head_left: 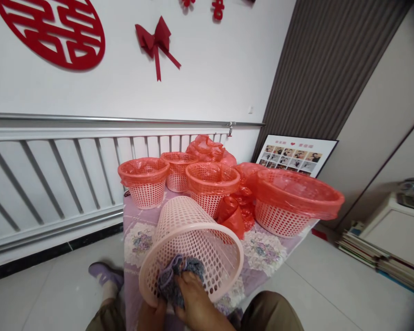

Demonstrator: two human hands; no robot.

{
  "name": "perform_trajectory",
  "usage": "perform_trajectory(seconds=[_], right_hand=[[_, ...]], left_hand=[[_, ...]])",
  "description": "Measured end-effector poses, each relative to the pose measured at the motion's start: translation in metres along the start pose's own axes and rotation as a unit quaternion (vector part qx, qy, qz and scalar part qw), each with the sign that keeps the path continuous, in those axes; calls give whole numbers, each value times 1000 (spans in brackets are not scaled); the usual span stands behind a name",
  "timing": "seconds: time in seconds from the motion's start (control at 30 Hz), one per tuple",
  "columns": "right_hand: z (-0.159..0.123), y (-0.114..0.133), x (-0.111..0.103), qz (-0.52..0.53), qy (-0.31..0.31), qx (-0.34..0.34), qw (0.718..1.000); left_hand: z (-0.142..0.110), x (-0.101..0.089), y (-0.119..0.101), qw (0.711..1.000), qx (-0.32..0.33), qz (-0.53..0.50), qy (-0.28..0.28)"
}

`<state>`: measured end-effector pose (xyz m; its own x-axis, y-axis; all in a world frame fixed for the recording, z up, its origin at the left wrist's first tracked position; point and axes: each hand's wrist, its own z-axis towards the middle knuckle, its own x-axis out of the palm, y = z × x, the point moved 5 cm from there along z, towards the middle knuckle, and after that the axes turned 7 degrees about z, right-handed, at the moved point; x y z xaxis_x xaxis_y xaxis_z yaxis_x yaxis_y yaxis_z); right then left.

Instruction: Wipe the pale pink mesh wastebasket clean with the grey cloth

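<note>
A pale pink mesh wastebasket [189, 211] lies tilted on its side, its wide mouth turned toward me. My right hand [195, 296] reaches into the mouth and grips a bunched grey-blue cloth [175, 276] with a purple edge. The cloth rests against the inner wall near the lower rim. At the basket's lower left rim is my left hand [152, 315], holding it from below; most of its fingers are hidden by the rim and the cloth. Close behind stands another wastebasket [207, 200], upright and lined with a red plastic bag.
More bag-lined baskets stand left [146, 195], behind [177, 177] and right [283, 218]. Loose red plastic bags [231, 216] lie between them. The flowered tablecloth [140, 220] covers the narrow table. A radiator [55, 179] runs along the wall; a photo board [291, 154] leans behind.
</note>
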<state>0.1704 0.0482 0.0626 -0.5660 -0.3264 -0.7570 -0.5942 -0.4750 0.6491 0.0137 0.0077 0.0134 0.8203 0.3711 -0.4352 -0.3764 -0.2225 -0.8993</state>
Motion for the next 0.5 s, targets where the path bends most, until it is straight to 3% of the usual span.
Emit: perform_trajectory(seconds=[0.17, 0.27, 0.4, 0.5], right_hand=[[-24, -11, 2, -11, 55, 38, 998], [-30, -11, -10, 6, 70, 26, 997], [-18, -3, -53, 115, -74, -41, 990], [14, -2, -84, 154, -208, -70, 963]], left_hand=[[-1, -5, 4, 999, -9, -33, 14], [-3, -5, 9, 998, -23, -51, 10], [-6, -6, 16, 997, -66, -34, -2], [-7, -6, 15, 997, -73, -16, 5]])
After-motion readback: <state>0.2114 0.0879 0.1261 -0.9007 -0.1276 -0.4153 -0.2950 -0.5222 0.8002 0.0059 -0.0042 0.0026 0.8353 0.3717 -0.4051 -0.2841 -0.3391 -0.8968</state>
